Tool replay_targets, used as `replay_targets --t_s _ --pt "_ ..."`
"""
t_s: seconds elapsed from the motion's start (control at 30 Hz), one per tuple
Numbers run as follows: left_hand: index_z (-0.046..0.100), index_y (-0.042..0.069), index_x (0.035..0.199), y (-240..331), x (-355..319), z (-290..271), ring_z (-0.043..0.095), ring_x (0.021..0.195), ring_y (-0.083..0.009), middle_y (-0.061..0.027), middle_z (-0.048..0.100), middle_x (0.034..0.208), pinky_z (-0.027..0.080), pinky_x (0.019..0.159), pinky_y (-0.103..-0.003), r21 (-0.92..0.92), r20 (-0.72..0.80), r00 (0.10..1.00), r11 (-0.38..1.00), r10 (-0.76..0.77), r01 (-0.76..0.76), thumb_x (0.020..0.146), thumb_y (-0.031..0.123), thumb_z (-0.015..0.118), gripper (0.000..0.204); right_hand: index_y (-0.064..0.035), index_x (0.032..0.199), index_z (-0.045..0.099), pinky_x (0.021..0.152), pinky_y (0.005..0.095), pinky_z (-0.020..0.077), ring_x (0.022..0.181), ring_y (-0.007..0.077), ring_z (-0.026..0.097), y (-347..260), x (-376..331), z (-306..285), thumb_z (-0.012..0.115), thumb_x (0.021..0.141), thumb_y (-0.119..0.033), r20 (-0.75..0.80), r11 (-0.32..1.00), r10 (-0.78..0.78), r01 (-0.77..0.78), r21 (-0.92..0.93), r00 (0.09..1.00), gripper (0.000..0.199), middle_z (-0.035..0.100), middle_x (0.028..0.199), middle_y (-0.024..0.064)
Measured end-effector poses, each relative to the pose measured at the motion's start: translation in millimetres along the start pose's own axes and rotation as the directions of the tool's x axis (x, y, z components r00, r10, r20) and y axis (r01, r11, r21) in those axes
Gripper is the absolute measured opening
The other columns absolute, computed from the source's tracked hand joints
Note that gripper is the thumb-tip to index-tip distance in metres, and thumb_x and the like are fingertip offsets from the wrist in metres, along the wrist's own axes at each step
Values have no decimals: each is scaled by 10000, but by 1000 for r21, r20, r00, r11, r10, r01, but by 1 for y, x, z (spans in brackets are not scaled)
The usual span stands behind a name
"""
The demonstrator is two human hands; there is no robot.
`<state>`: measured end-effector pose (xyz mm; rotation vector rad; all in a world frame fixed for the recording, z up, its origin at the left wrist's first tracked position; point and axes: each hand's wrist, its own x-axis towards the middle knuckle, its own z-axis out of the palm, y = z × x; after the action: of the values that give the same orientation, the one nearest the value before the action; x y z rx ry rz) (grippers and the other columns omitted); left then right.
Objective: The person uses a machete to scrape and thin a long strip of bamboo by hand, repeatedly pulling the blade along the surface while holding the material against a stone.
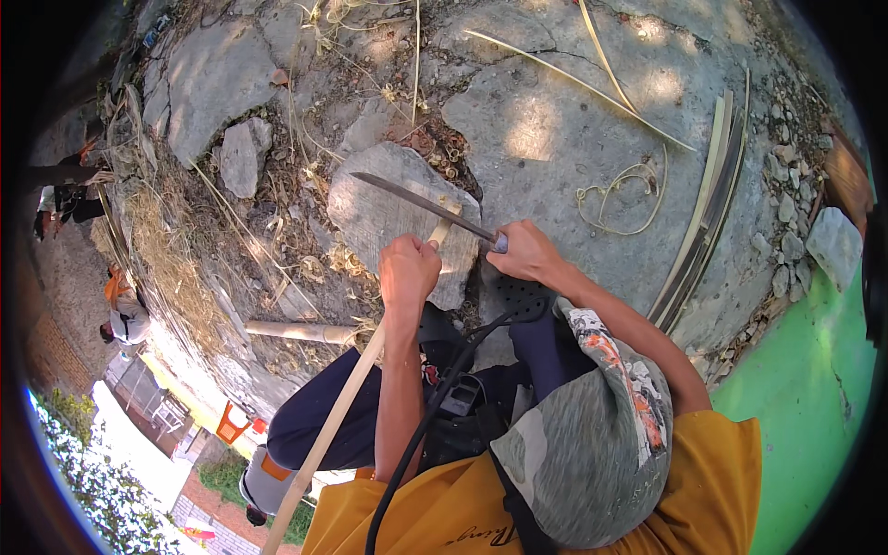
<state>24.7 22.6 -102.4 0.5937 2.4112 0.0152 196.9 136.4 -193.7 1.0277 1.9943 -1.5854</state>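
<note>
My left hand (410,271) is closed around a pale bamboo strip (347,393). The strip runs from beside my lap up past the fist, its far end over a flat grey stone (379,217). In my right hand (525,252) is the grip of a long knife (421,202), its dark blade slanting up and left above the stone. The blade crosses near the strip's far end; whether they touch, I cannot tell. Curled shavings (347,259) lie along the stone's left side.
A bundle of long strips (708,213) lies at the right, near loose rocks (786,208). Thin strips (583,74) and a curled strip (629,199) rest on the cracked concrete. A short round pole (301,331) lies left of my knees. Other people (125,310) are at the far left.
</note>
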Motion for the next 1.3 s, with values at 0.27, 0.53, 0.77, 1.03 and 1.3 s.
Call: replay_targets --t_s 0.27,0.53,0.77,1.03,1.3 --pt "726 -28 855 4 -1 -6 688 916 -467 -277 722 910 531 852 -525 -10 14 1000 1000 -18 18 880 252 716 281 30 913 757 786 512 579 817 484 705 3 -5 -1 721 739 -316 -16 1000 -19 19 -20 1000 388 707 829 309" --pt "749 -41 891 11 -4 1 699 936 -474 -295 724 920 549 866 -535 89 -63 995 994 73 -67 870 247 720 290 43 898 750 809 521 574 841 489 703 -7 -15 11 720 723 -305 -30 1000 -8 9 11 1000 391 706 846 315" --pt "747 -65 888 14 0 0 695 958 -484 -323 713 934 553 867 -544 102 -36 999 995 25 -21 859 245 721 313 51 905 750 803 524 576 854 480 710 -11 5 16 718 728 -306 -54 996 -64 61 -62 997 400 716 862 306" --pt "742 -61 861 12 0 1 688 956 -498 -322 713 952 543 877 -537 60 -30 999 997 42 -40 865 245 716 307 41 896 747 782 526 560 819 492 694 -10 -12 7 718 734 -315 -39 999 -47 47 13 998 391 698 817 309" --pt "749 -43 864 10 3 -6 691 946 -486 -319 713 952 537 880 -528 46 -2 1000 999 19 -18 856 231 710 277 27 899 751 818 516 575 863 481 706 -17 -3 6 716 727 -318 -19 999 -17 16 -32 1000 387 718 887 301"
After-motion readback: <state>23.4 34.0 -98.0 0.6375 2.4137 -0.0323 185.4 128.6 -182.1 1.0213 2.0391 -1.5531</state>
